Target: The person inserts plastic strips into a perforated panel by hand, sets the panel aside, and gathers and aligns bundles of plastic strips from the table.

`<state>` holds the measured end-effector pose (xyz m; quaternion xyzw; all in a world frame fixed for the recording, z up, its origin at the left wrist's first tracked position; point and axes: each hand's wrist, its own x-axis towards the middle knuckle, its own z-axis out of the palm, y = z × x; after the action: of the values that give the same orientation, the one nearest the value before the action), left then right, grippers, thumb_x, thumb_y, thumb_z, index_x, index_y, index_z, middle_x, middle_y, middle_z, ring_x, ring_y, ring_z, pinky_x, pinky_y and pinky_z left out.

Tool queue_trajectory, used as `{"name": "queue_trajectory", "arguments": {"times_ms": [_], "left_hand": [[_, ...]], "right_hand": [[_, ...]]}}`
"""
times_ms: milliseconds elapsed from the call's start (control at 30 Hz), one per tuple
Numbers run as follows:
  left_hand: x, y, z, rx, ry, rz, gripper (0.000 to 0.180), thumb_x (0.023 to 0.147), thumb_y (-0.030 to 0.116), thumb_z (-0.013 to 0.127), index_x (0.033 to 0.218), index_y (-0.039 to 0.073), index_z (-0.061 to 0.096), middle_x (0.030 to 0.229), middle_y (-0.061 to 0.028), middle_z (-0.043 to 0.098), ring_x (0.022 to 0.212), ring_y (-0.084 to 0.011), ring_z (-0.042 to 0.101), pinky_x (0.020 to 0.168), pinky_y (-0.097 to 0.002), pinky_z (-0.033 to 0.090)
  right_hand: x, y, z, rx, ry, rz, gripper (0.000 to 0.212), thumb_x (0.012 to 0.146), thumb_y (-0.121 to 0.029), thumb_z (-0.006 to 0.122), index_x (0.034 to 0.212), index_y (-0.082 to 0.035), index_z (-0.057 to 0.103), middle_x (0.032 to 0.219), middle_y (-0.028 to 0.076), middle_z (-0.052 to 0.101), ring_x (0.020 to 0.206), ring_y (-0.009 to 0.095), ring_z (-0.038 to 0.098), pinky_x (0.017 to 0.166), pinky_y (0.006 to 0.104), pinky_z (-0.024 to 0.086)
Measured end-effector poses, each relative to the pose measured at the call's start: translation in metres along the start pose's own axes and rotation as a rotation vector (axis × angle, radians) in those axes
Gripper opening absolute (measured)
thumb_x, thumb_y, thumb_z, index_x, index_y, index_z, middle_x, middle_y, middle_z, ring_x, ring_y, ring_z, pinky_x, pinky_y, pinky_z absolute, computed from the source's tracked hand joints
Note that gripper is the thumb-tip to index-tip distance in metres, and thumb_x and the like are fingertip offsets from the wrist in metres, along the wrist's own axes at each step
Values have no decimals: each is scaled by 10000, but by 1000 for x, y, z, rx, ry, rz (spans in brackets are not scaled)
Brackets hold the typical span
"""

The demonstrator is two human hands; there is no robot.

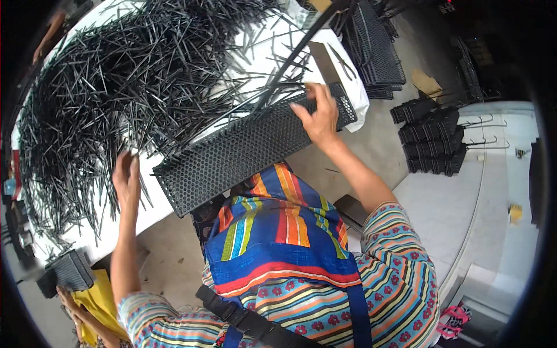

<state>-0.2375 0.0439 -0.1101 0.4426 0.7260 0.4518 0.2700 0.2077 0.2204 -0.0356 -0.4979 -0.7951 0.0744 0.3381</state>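
Note:
A long black perforated panel (232, 153), covered in small round holes, lies slantwise across the near edge of the table, in front of my apron. My right hand (322, 116) is over the panel's right end, thumb and fingers spread apart, and nothing shows in its grip. To the left of the panel, my left hand (126, 178) is beside a big heap of thin black plastic sticks (133, 75). Its fingers stretch toward the heap with the thumb a little apart. No stick is plainly held in it.
The white-topped table (278, 37) carries the heap. A dark bar slants over it. Black mesh panels (380, 49) are stacked beyond its right end. Black racks (432, 136) with metal hooks stand at right. Another person's hands (72, 301) are at lower left near a black grid piece (71, 271).

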Motion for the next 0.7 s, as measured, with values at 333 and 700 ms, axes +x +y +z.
{"name": "queue_trajectory", "arguments": {"times_ms": [333, 700], "left_hand": [[-139, 14, 64, -651, 121, -687, 728, 919, 432, 599, 1431, -33, 371, 1380, -152, 492, 1234, -256, 483, 1017, -352, 380], [-24, 102, 84, -657, -4, -459, 707, 887, 330, 638, 1392, -101, 393, 1292, -204, 539, 1202, -264, 509, 1064, -353, 346]], "right_hand": [[82, -40, 20, 241, -605, 33, 394, 900, -348, 583, 834, 22, 703, 727, 138, 683, 717, 193, 660, 667, 315, 487], [116, 26, -37, 386, -360, 83, 422, 957, -268, 551, 681, 36, 647, 580, 8, 569, 576, 75, 489, 556, 265, 393]]}}
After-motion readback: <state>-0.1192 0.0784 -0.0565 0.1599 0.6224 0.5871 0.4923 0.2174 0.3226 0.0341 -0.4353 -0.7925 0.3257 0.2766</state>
